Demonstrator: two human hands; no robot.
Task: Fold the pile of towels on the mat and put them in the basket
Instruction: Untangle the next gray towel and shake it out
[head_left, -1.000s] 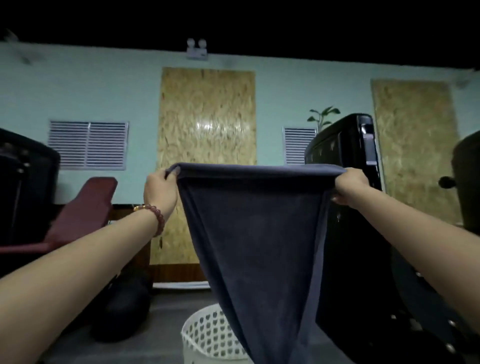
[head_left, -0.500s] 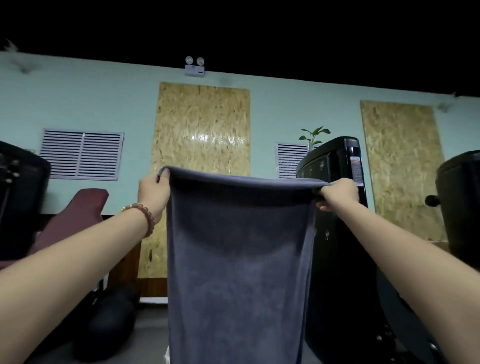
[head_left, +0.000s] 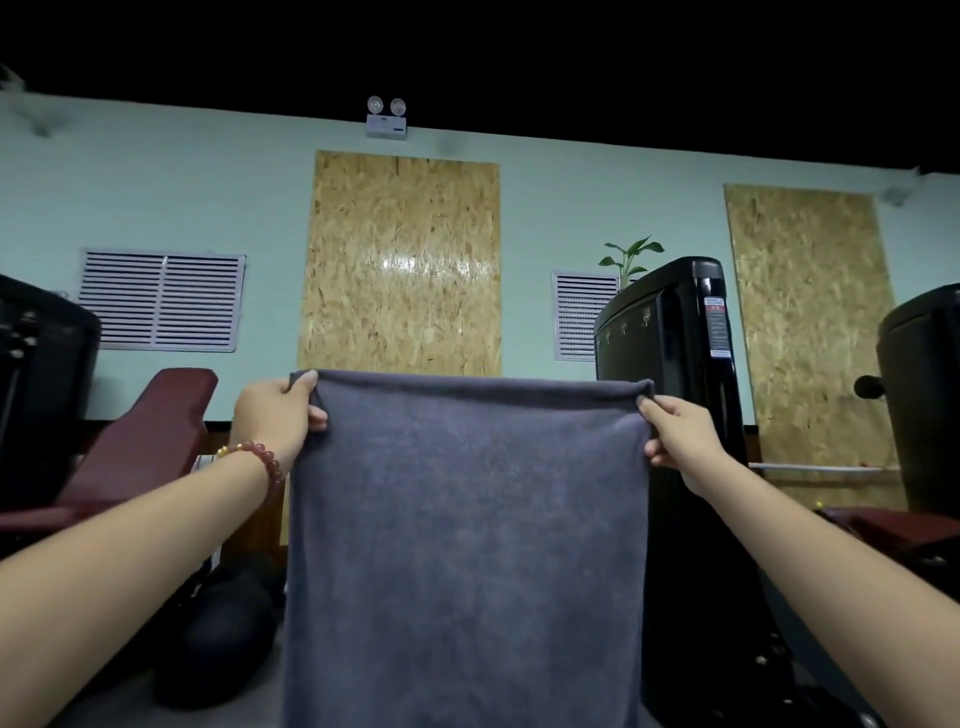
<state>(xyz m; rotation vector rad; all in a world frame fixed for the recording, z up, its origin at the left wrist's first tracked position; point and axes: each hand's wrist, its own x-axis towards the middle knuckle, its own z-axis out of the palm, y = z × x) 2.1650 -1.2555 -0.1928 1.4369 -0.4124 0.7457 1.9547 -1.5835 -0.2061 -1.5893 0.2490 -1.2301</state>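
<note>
- Hands first: left hand (head_left: 275, 421), with a bead bracelet (head_left: 260, 457) at its wrist, is pinched closed on the upper-left corner of the grey towel (head_left: 467, 530); right hand (head_left: 680, 441) is clamped on the upper-right corner.
- Both arms reach out toward 12 o'clock about equally far, so neither hand is clearly nearer; the towel lies between them.
- Its top edge runs level from 9 to 3 o'clock, taut, while the long axis hangs straight down to 6 o'clock, past the bottom of view.
- My judgement: the next fold turns on bringing one corner across to the other, halving it along that vertical axis.
- Farther off, at 2 o'clock, stands a black cabinet (head_left: 675, 364); basket and mat are out of view.
</note>
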